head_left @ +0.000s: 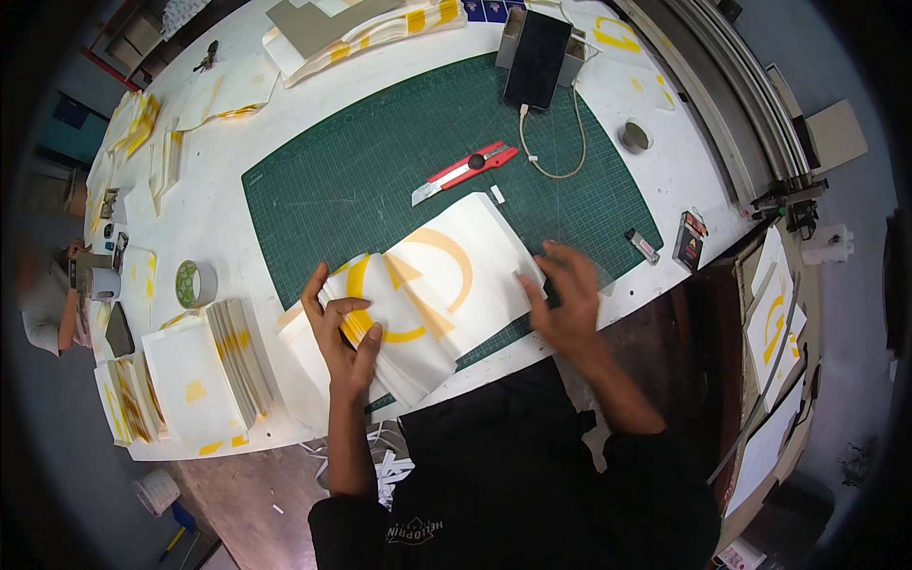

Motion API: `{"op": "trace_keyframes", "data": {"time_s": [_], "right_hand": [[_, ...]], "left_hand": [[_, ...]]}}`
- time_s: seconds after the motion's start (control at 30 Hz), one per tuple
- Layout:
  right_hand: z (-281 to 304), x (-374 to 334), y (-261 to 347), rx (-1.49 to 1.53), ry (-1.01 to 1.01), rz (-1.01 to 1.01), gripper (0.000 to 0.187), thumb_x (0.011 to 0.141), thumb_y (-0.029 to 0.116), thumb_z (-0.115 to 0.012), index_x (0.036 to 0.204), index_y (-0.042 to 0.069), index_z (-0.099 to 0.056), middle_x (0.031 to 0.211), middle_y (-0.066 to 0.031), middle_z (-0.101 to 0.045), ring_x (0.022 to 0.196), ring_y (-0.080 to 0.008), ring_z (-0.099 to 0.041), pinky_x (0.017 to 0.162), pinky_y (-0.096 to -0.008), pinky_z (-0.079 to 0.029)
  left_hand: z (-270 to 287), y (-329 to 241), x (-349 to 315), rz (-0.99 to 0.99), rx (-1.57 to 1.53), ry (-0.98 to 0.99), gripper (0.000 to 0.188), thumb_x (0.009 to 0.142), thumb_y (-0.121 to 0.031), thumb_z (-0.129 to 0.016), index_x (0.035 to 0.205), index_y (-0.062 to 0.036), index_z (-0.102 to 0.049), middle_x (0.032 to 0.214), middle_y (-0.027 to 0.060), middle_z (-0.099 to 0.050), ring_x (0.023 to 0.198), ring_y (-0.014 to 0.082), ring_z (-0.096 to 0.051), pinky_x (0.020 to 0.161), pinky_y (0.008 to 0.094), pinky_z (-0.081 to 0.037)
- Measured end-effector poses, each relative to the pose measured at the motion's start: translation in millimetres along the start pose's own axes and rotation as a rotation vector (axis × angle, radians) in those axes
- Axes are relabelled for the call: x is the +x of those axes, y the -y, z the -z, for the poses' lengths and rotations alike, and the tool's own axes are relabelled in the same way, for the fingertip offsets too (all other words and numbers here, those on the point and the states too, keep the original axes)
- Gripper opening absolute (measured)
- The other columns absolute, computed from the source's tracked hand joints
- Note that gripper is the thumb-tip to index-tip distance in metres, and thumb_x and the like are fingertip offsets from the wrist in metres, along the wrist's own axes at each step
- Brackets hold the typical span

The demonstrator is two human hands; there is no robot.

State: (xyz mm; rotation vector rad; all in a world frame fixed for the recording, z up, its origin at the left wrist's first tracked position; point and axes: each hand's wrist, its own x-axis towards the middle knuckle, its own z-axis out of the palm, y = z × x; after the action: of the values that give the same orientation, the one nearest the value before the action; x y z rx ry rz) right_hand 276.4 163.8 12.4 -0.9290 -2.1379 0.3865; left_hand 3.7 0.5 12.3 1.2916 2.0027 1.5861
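Note:
My left hand (347,337) grips the left side of a bent stack of white printed sheets (494,256) with yellow and orange curved shapes. Its fingers are on the far side and the thumb is nearer me. The stack rests over the near edge of a green cutting mat (332,180). At the sheets' right edge is my right hand (565,304), fingers apart and slightly blurred, the thumb close to or touching the paper. Beyond the sheets lies a red utility knife (465,173), its blade pointing left, with a small white scrap (497,195) nearby.
Folded sheet stacks (199,370) and a tape roll (196,283) stand on the left. A cabled phone (538,59) leans at the back. Another roll (635,136), a lighter (642,246) and a small box (690,240) sit right. A person (52,304) is far left.

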Motion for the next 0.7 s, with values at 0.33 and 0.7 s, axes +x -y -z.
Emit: {"op": "trace_keyframes", "data": {"time_s": [0.33,0.7], "right_hand": [[-31,-26,24,-0.345,0.058,-0.052,0.036,0.092,0.013,-0.075,0.119,-0.009,-0.066,0.138,-0.0298,-0.056,0.125,-0.0425,-0.053,0.101,-0.0591,-0.037],[-30,-24,28,-0.402,-0.005,-0.161,0.037,0.093,0.017,-0.073,0.12,-0.007,-0.067,0.143,-0.0297,-0.053,0.128,-0.0421,-0.051,0.101,-0.0591,-0.033]], "left_hand": [[-1,3,-1,-0.022,-0.013,-0.002,0.032,0.078,-0.03,-0.079,0.099,-0.0075,-0.07,0.158,0.0234,-0.036,0.149,0.0429,-0.031,0.119,0.0564,-0.028],[-1,0,-1,-0.029,-0.014,0.01,0.033,0.079,-0.031,-0.078,0.1,-0.0068,-0.07,0.158,0.0239,-0.035,0.149,0.0433,-0.031,0.119,0.0563,-0.028]]}}
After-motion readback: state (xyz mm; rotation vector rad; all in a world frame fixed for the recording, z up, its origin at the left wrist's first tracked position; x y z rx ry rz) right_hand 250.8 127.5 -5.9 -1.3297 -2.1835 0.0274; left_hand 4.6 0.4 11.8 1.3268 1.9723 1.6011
